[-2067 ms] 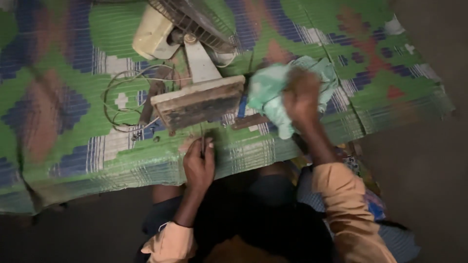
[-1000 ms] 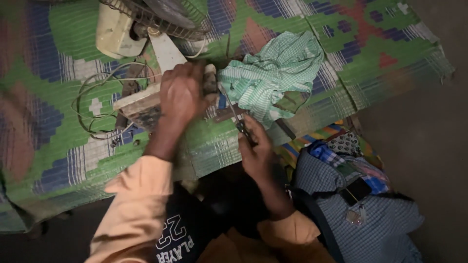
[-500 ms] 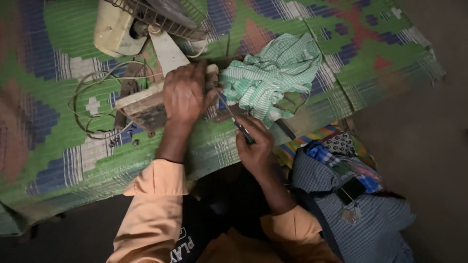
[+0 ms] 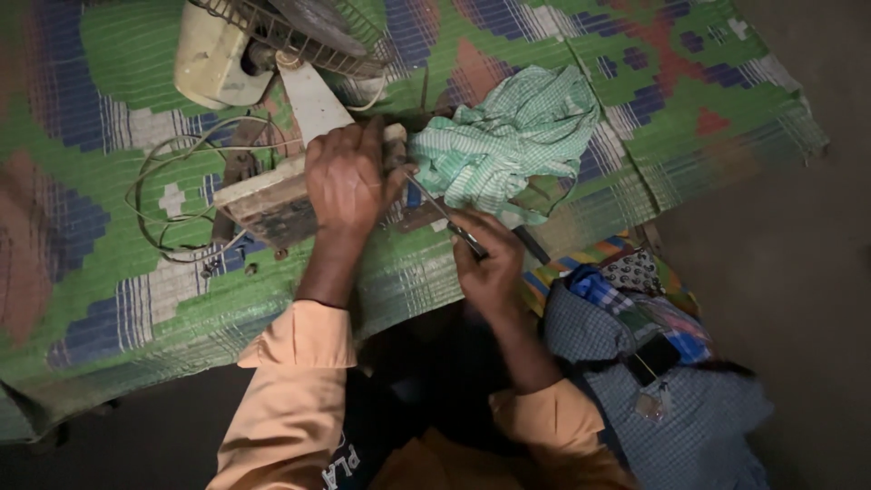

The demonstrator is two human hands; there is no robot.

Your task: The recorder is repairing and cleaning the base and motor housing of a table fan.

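My left hand lies flat on the base of a cream table fan, pressing it onto the green patterned mat. My right hand grips a screwdriver whose thin shaft points up and left, with its tip near the base's right edge just under my left fingers. The fan lies tipped over with its wire cage at the top.
A green checked cloth is bunched right of the fan base. A white cord loops on the mat at the left, with small screws near it. A bag of checked fabric sits by my right knee. Bare floor lies to the right.
Two seconds ago my right hand was on the cloth and my left at the mat's edge. Since then my left hand has moved onto the fan base and my right holds the screwdriver.
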